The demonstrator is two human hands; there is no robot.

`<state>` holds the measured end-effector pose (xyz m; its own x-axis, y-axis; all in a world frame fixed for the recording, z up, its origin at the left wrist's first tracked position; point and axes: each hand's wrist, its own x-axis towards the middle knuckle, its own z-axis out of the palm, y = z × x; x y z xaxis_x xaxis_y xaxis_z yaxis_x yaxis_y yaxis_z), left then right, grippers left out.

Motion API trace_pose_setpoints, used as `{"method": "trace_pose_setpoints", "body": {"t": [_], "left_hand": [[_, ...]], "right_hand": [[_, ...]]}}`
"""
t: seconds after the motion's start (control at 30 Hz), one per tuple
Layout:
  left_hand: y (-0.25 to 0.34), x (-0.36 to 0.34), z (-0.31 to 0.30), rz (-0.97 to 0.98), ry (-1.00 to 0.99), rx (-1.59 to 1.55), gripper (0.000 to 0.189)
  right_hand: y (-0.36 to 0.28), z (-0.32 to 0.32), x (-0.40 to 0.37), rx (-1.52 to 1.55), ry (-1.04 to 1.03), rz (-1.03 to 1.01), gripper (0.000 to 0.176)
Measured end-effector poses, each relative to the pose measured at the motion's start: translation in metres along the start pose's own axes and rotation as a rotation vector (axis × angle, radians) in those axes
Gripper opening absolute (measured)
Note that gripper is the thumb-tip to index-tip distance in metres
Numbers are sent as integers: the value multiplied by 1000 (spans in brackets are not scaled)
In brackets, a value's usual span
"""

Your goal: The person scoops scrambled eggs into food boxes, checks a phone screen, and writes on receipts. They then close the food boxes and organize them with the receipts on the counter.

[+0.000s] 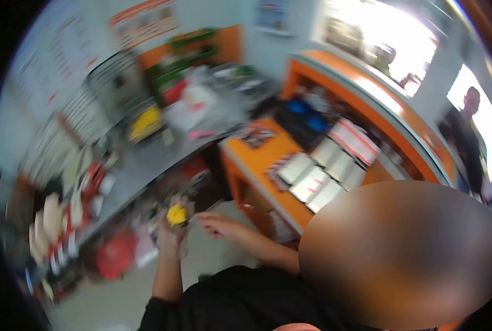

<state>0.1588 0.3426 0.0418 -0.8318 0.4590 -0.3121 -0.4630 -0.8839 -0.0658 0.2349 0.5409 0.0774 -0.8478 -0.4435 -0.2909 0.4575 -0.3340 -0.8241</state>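
Note:
Blur softens the whole head view. My left hand is raised near the middle, its fingers wrapped around something in clear plastic with a bright yellow mass on top. What the yellow stuff is, I cannot make out. Just to its right, my right hand is closed, its fingertips pointing at the yellow mass. Something thin may be pinched in those fingers, but it is too smeared to name.
A grey counter runs along the left wall, with a yellow-filled container and stacked cups. An orange table at right holds white boxes. Below the counter lies a red bag. A person stands far right.

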Motion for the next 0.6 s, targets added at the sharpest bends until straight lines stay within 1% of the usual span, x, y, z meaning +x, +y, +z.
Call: {"method": "trace_pose_setpoints", "body": {"t": [0.03,0.07,0.13,0.17,0.23,0.27,0.3,0.33,0.37,0.43,0.47,0.53,0.57,0.6], "left_hand": [[5,-13,8,160,43,213,37],[36,-24,-10,245,70,185,37],[91,-27,-48,154,-39,-86,34],[105,-36,-43,182,-33,-87,34],[137,-41,-28,536,257,69,33],[156,-52,-29,565,230,65,32],[183,-59,-44,626,250,46,32],[220,-61,-67,519,14,136,34],[252,-74,-82,411,-210,237,36],[284,-97,-71,570,40,458,44],[288,-110,-85,643,49,451,44],[310,-136,-84,551,18,113,51],[326,-141,-88,591,40,99,51],[342,-146,-93,598,65,19,52]], "right_hand": [[-2,13,14,18,-57,25,52],[3,27,35,10,-131,83,52],[17,53,75,31,-185,127,54],[18,69,92,33,-209,141,54],[14,104,134,-42,-250,226,55],[15,119,153,-42,-281,247,55],[19,138,173,-73,-292,270,54],[20,161,196,-109,-316,291,54],[21,182,216,-116,-386,335,54],[18,216,254,-169,-428,342,53],[39,216,266,-194,-478,333,52],[53,236,296,-202,-553,372,51],[59,243,310,-215,-555,407,50],[65,249,323,-228,-549,447,49]]}}
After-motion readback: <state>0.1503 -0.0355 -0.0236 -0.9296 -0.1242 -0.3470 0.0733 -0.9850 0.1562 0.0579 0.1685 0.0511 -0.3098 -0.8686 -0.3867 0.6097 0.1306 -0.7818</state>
